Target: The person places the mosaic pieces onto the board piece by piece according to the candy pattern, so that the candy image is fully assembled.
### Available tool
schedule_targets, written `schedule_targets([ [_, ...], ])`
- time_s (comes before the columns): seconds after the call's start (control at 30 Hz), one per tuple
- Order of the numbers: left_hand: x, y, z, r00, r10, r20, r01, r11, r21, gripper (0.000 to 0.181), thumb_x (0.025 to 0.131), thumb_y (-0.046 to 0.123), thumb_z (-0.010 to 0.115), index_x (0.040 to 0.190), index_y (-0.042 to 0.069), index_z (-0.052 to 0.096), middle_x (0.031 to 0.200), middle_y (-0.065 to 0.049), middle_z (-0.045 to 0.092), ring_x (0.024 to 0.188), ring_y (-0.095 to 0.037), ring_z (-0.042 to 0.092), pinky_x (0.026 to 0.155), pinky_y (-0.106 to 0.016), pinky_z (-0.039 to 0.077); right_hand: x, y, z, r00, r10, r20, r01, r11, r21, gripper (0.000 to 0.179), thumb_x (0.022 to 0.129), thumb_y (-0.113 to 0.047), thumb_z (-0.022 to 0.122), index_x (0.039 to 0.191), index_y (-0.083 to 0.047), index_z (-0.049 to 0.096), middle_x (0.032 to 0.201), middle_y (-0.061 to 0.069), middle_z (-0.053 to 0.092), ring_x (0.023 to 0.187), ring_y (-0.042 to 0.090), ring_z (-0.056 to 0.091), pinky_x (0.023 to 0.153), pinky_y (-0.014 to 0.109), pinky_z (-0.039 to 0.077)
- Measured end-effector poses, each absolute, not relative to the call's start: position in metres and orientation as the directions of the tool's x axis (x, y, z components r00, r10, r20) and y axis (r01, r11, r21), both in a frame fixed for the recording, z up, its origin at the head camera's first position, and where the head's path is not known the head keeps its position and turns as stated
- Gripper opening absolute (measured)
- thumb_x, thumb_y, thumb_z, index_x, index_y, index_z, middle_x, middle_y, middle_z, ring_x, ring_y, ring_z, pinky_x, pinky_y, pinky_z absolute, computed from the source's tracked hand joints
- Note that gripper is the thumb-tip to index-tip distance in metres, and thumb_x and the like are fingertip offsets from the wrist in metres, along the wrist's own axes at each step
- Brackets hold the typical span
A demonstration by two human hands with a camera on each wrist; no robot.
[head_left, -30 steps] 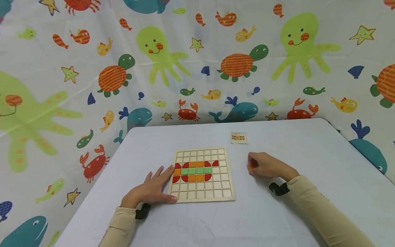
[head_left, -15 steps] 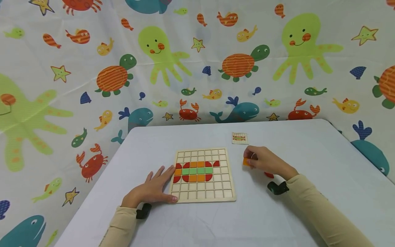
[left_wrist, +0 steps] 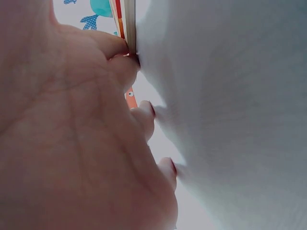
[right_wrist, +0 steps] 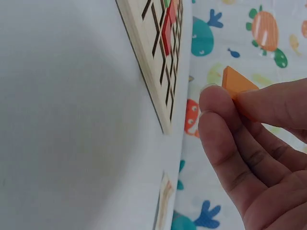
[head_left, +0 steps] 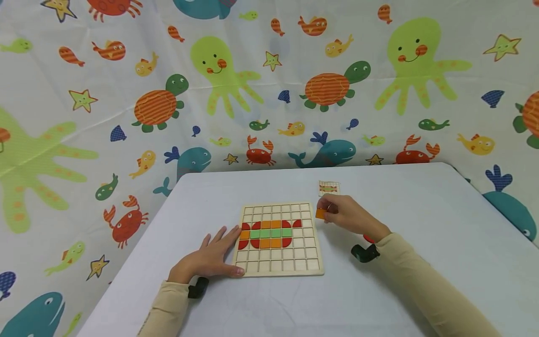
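Between thumb and fingertips my right hand [head_left: 348,214] pinches an orange square tile [head_left: 320,214], just right of the wooden grid board [head_left: 278,267]. The right wrist view shows the orange tile [right_wrist: 235,84] held up above the table, beyond the board's corner [right_wrist: 160,115]. My left hand [head_left: 208,257] lies with spread fingers along the board's left edge, thumb at its front left corner. Set in the board are red rounded tiles [head_left: 255,243], orange tiles [head_left: 270,243] and a row of green tiles [head_left: 271,233]. One red rounded tile [head_left: 297,223] sits apart at upper right.
A small pattern card [head_left: 329,187] lies behind my right hand on the white table [head_left: 261,309]. A loose red piece [head_left: 368,238] shows partly under the right wrist. Behind the table hangs a sea-animal curtain [head_left: 269,93].
My right hand has moved left toward the board with the orange tile, which shows more plainly now. The red piece has come into view by the wrist. The left hand stays on the board.
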State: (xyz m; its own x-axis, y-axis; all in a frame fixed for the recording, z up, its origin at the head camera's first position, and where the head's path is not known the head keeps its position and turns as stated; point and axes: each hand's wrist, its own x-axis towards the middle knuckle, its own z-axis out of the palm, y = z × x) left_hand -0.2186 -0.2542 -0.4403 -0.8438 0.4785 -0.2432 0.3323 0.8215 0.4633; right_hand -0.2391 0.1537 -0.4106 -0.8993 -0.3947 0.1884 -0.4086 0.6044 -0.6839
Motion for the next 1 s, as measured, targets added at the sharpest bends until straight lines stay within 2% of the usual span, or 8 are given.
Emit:
schedule_targets([
  [0.33, -0.219, -0.255, -0.442, -0.846, 0.475, -0.244, 0.330, 0.825, 0.459, 0.122, 0.080, 0.057, 0.088, 0.171, 0.008, 0.023, 0.177, -0.016, 0.020, 0.162, -0.044, 0.004, 0.125, -0.070, -0.004, -0.245, 0.134, -0.413, -0.882, -0.404, 0.244, -0.451, 0.572, -0.685, 0.021, 0.097, 0.006, 0.072, 0.118, 0.001, 0.072, 0.106, 0.007, 0.073, 0.086, 0.020, 0.066, 0.079, 0.030, 0.061],
  [1.0, -0.219, -0.256, -0.443, -0.850, 0.463, -0.251, 0.320, 0.832, 0.453, 0.123, 0.079, 0.059, 0.088, 0.172, 0.010, 0.024, 0.177, -0.015, 0.020, 0.163, -0.044, 0.003, 0.125, -0.070, -0.004, -0.248, 0.114, -0.421, -0.863, -0.451, 0.229, -0.473, 0.557, -0.683, 0.020, 0.096, 0.005, 0.072, 0.113, -0.004, 0.075, 0.101, 0.003, 0.073, 0.086, 0.018, 0.068, 0.083, 0.034, 0.061],
])
